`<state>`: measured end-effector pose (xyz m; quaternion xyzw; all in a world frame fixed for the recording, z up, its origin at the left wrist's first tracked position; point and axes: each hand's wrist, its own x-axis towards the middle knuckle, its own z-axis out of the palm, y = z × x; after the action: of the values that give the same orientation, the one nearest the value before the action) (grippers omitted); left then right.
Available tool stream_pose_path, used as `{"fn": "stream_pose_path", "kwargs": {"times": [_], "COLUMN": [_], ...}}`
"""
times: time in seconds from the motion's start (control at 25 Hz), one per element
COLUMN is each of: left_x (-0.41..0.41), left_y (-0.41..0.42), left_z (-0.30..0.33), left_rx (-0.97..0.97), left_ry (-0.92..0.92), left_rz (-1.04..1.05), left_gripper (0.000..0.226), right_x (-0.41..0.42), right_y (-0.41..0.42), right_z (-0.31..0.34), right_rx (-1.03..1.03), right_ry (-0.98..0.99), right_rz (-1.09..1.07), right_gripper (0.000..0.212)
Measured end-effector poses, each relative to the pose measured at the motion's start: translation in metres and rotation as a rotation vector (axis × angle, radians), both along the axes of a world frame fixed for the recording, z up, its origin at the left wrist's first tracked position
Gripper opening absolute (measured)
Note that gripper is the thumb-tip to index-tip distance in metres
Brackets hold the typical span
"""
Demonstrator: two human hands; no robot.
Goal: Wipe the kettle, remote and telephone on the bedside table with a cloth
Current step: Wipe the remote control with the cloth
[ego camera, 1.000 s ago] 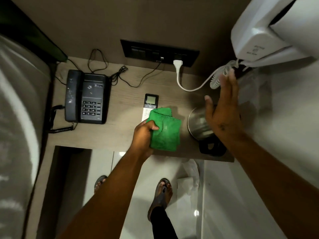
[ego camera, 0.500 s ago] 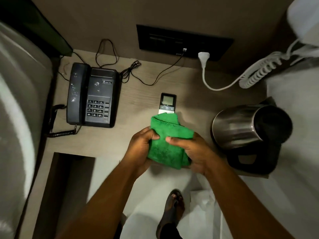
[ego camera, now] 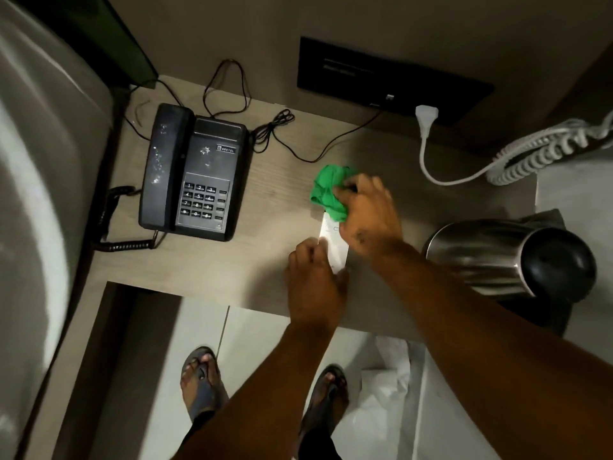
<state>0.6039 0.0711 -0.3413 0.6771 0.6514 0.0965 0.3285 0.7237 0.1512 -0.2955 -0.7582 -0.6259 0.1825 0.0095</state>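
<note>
**A:** Remote [ego camera: 335,244] status? Where did it sit relative to the hands?

**B:** White remote lay flat on the bedside table [ego camera: 265,260], near the front edge, roughly mid-width. Long axis ran front-to-back, slightly tilted. Both hands were on it. Left hand [ego camera: 315,280] pinched the near end, fingers curled onto its left edge, pinning it. Right hand [ego camera: 368,214] was closed around a bunched green cloth [ego camera: 326,190], pressed over the far end, where the display would be.

**A:** So the wipe direction?

**B:** My read: along the long axis, far end toward the front edge. Right hand had the cloth and was nearer the uncovered middle section. Left hand blocked the near end, so it'd need to shift for full coverage.

**A:** Other two items?

**B:** Black telephone [ego camera: 195,174] sat toward the left edge, handset on cradle, with visible smudges on the handset and body. Steel kettle [ego camera: 504,257] stood at the right front corner, just right of the right forearm. Neither was touched.

**A:** Risks?

**B:** Kettle close to the right elbow's sweep. Motion blur on the right hand, so the exact finger grip on the cloth wasn't readable.
</note>
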Motion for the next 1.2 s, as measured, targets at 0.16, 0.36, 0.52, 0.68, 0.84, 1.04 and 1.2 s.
{"fn": "stream_pose_path", "kwargs": {"times": [0.16, 0.36, 0.52, 0.68, 0.84, 1.04, 1.2], "left_x": [0.0, 0.0, 0.002, 0.004, 0.003, 0.0, 0.004], "left_y": [-0.004, -0.008, -0.009, -0.009, -0.008, -0.009, -0.012], "left_z": [-0.01, -0.009, -0.007, -0.006, -0.001, -0.006, -0.008], "left_rx": [-0.034, -0.038, -0.114, -0.102, -0.113, -0.076, -0.105], "left_ry": [-0.128, -0.214, -0.257, -0.205, -0.222, -0.24, -0.256], "left_rz": [0.106, 0.245, 0.308, 0.282, 0.309, 0.292, 0.293], "left_gripper": [0.059, 0.047, 0.045, 0.057, 0.05, 0.039, 0.057], "right_x": [0.002, 0.0, 0.004, 0.011, -0.002, -0.016, 0.008], "right_y": [-0.01, -0.018, -0.027, 0.038, 0.011, -0.03, 0.051], "right_z": [-0.017, -0.01, 0.001, -0.005, 0.0, 0.008, 0.003], "right_rx": [0.015, 0.067, -0.001, -0.146, -0.11, -0.071, -0.158], "right_ry": [0.039, 0.067, 0.085, 0.006, 0.164, 0.17, 0.074], "right_rz": [0.007, 0.058, 0.168, -0.004, -0.155, -0.004, -0.173], "right_gripper": [0.054, 0.04, 0.038, 0.047, 0.031, 0.033, 0.039]}}
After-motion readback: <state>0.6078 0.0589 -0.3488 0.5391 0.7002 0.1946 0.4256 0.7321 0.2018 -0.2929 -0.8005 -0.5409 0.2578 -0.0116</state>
